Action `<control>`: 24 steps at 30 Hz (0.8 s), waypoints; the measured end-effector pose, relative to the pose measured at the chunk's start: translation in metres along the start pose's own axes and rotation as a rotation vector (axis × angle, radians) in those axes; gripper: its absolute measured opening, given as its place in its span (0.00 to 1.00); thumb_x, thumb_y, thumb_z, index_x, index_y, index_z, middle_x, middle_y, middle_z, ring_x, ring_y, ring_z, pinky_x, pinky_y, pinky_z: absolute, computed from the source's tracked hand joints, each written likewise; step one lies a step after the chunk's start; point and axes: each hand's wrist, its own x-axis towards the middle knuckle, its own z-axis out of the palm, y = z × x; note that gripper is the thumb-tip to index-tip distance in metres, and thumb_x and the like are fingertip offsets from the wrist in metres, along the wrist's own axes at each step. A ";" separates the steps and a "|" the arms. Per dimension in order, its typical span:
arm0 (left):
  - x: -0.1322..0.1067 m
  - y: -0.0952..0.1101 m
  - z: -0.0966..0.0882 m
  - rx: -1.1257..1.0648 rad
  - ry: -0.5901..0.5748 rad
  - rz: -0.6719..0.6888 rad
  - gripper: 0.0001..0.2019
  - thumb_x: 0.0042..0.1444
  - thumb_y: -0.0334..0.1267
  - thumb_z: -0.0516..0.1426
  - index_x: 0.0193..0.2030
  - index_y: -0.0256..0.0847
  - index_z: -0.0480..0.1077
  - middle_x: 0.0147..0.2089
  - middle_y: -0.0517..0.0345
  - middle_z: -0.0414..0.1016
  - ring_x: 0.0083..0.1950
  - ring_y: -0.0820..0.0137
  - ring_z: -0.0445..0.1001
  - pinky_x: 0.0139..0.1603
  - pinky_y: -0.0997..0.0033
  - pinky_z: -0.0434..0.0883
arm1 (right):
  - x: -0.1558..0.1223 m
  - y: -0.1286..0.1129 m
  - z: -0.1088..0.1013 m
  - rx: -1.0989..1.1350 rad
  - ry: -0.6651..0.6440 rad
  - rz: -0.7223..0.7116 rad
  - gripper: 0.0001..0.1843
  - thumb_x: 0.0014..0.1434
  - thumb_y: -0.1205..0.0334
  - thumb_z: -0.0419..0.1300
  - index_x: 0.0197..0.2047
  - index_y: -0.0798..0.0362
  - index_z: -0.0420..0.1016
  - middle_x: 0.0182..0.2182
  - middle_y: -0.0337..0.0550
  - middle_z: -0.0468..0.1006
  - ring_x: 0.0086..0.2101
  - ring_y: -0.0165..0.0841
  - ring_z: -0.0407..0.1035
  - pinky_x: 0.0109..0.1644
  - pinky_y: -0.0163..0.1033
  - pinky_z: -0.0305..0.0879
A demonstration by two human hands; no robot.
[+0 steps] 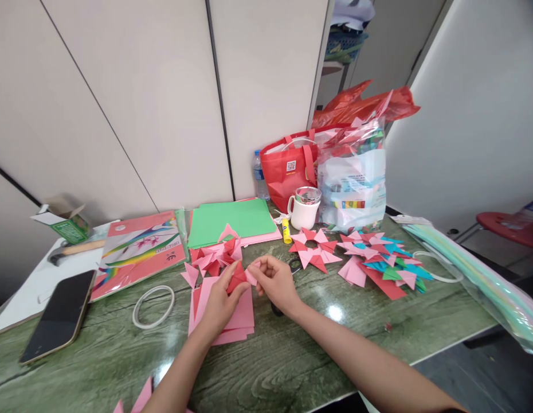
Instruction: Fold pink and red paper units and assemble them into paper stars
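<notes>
Between the fingertips of my left hand [221,298] is a folded red paper piece [237,277], held above a stack of pink and red paper squares [238,321]. My right hand [275,282] pinches a folded pink paper piece [251,274], which meets the red one at its right side. Behind my left hand lies a pile of folded pink and red pieces [215,255]. A pair of scissors [296,265] is partly hidden by my right hand. Farther right rests a pink and red paper star ring [313,249].
Green paper sheets [232,221], a glue stick [286,230] and a white mug [304,212] stand at the back. Multicoloured folded pieces [382,261] lie right, near a long plastic packet [473,275]. Left are a phone [60,315], white rings [153,307] and a paper pack [141,249].
</notes>
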 end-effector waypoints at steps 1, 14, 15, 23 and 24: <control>0.000 0.001 0.000 -0.070 -0.007 -0.041 0.25 0.51 0.45 0.56 0.55 0.37 0.66 0.26 0.57 0.74 0.31 0.65 0.74 0.32 0.68 0.70 | 0.001 -0.001 -0.001 -0.007 0.016 -0.016 0.12 0.51 0.54 0.61 0.30 0.54 0.68 0.14 0.30 0.66 0.13 0.23 0.61 0.14 0.27 0.59; 0.000 0.006 -0.003 -0.378 -0.144 -0.113 0.25 0.55 0.41 0.53 0.60 0.34 0.59 0.16 0.67 0.64 0.17 0.76 0.63 0.20 0.76 0.63 | 0.009 -0.002 -0.007 0.011 -0.093 -0.001 0.11 0.46 0.57 0.64 0.30 0.55 0.70 0.16 0.33 0.70 0.16 0.25 0.63 0.20 0.30 0.62; -0.001 0.006 -0.003 -0.362 -0.132 -0.109 0.26 0.55 0.41 0.53 0.60 0.34 0.58 0.16 0.67 0.64 0.17 0.76 0.63 0.20 0.76 0.64 | 0.008 -0.001 -0.007 0.015 -0.092 0.002 0.11 0.46 0.57 0.64 0.30 0.55 0.70 0.16 0.33 0.70 0.16 0.25 0.64 0.20 0.30 0.62; -0.001 0.005 -0.008 -0.356 -0.199 -0.104 0.28 0.55 0.41 0.53 0.62 0.33 0.56 0.16 0.67 0.62 0.17 0.76 0.62 0.19 0.76 0.62 | 0.007 -0.004 -0.006 0.024 -0.090 0.015 0.10 0.45 0.59 0.65 0.28 0.55 0.70 0.16 0.33 0.70 0.16 0.25 0.63 0.21 0.30 0.62; 0.000 0.005 -0.010 -0.348 -0.211 -0.102 0.28 0.55 0.41 0.53 0.61 0.32 0.57 0.16 0.68 0.62 0.17 0.76 0.61 0.19 0.76 0.62 | 0.007 -0.004 -0.006 0.021 -0.092 0.012 0.10 0.45 0.59 0.65 0.28 0.55 0.70 0.16 0.33 0.70 0.16 0.25 0.63 0.20 0.30 0.61</control>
